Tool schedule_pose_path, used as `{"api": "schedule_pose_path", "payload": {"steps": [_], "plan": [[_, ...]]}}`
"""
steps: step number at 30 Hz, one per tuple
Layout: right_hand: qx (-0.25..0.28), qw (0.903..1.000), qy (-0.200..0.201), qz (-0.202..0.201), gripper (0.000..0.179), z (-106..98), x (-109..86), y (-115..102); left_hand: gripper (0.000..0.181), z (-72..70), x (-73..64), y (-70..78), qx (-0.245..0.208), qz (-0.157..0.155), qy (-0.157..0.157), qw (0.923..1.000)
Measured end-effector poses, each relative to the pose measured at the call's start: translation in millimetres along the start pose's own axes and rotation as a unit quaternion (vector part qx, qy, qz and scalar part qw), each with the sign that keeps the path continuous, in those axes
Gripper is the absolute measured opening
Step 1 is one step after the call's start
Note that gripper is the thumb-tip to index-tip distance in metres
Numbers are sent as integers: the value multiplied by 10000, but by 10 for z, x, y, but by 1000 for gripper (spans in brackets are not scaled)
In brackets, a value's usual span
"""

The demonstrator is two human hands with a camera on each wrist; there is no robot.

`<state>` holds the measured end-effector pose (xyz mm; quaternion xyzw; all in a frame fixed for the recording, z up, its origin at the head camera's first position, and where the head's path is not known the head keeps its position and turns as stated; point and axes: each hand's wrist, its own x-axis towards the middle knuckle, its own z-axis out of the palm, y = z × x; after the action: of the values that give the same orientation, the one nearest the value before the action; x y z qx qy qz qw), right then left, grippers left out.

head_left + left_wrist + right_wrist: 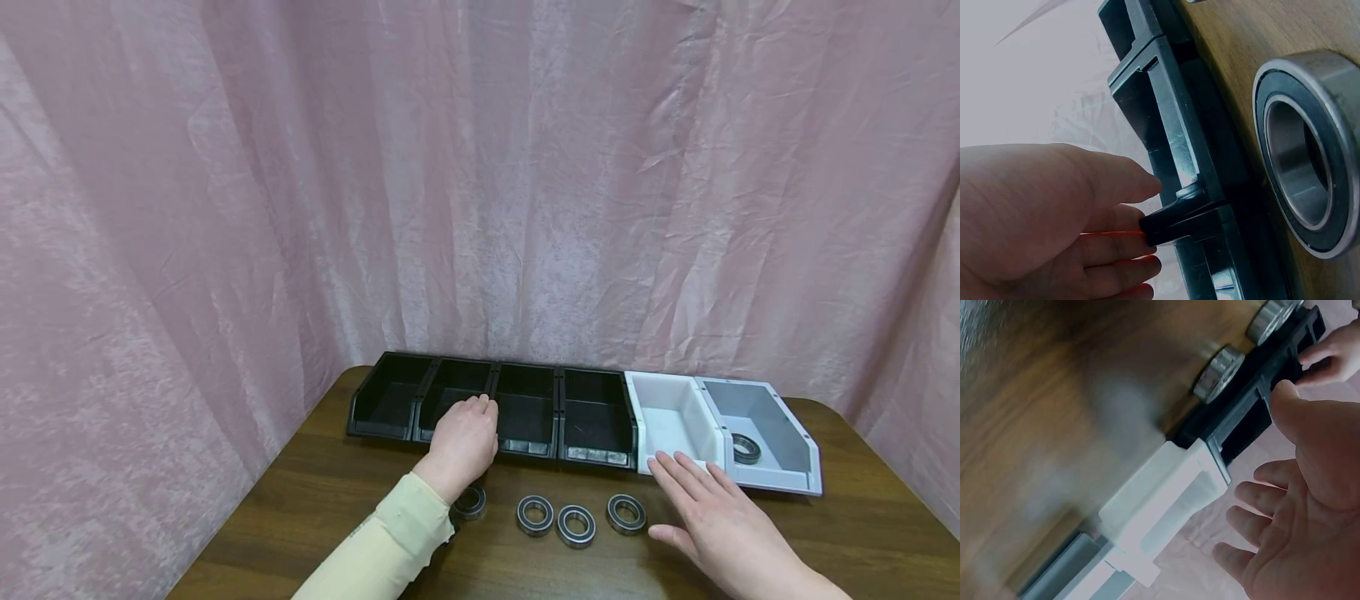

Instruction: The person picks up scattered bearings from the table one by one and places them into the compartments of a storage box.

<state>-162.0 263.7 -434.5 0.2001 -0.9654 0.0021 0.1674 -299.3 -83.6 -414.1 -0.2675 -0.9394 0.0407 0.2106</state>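
My left hand (461, 442) is over the row of black bins (525, 408), near the divider between two of them. In the left wrist view, its thumb and fingers (1116, 262) lie beside a bin's front corner with a gap between them; whether they touch the plastic I cannot tell. A ball bearing (470, 502) lies on the table by that wrist, partly covered in the head view. My right hand (720, 521), palm down with fingers spread and nothing in it, hovers at the front of the white bin (667, 417). Just left of it is another ball bearing (626, 514).
Two more bearings, one on the left (535, 516) and one on the right (576, 527), lie close together on the wooden table (525, 575). At the row's right end, a grey bin (780, 433) holds one bearing (746, 448). A pink curtain (480, 183) hangs behind.
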Motion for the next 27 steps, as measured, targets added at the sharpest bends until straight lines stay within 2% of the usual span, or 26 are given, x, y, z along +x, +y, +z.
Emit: {"api": "schedule_pose_path", "payload": {"steps": [7, 13, 20, 27], "plan": [[175, 9995, -236, -74, 79, 31, 13, -78, 43, 16, -1, -7, -9, 5, 11, 10000], [415, 9969, -667, -60, 79, 49, 57, -135, 43, 27, 3, -11, -7, 38, 69, 10000], [686, 9904, -1201, -52, 82, 73, 100, -167, 44, 35, 2, -5, -27, -7, -15, 10000], [741, 9871, -1414, -105, 84, 117, 114, -176, 44, 33, 2, -7, -26, -21, -10, 10000]]}}
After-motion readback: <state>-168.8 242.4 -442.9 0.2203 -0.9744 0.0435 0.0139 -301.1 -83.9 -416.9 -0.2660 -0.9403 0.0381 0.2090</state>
